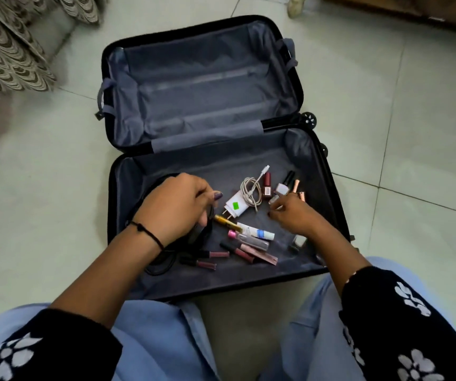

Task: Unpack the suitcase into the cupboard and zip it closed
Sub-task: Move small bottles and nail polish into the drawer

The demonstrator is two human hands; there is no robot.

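suitcase (207,149) open on floor, frame centre | left hand (177,207) curled on black cord (163,259) | right hand (292,213) loosely open over nail-polish bottles (283,188) — holding nothing certain | advice: gather small items together — fewer cupboard trips

Pale glossy tiled floor (413,133), patterned beige curtain (4,50) up-left of the left hand, wooden furniture edge (413,6) far beyond the right hand

A pale tiled floor (413,133) fills the room, with thin grout lines between the big tiles. At the far left hangs a beige cloth (4,59) with a scale pattern, its edge reaching down to the floor. At the top right corner there is a brown wooden edge (424,9), partly blurred.
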